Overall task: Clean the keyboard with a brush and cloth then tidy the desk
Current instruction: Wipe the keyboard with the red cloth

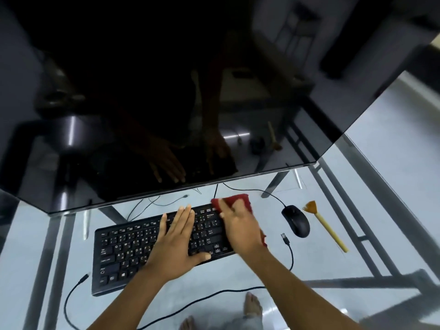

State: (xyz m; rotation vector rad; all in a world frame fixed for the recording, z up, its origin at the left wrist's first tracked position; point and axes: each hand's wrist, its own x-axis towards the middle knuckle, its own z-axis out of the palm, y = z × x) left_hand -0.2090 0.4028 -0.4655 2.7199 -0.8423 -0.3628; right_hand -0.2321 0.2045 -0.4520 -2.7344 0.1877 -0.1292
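Note:
A black keyboard (123,248) lies on the glass desk, angled up toward the right. My left hand (177,236) lies flat on its middle keys with the fingers straight. My right hand (240,228) presses a red cloth (240,201) onto the keyboard's right end; the cloth shows beyond the fingertips and below the wrist. A wooden-handled brush (325,225) with a fanned tip lies on the desk to the right of the mouse, away from both hands.
A black mouse (296,220) sits between keyboard and brush, its cable running back under the large dark monitor (166,103). Loose black cables (289,248) curl across the glass desk (390,167). Bare feet show through the glass below.

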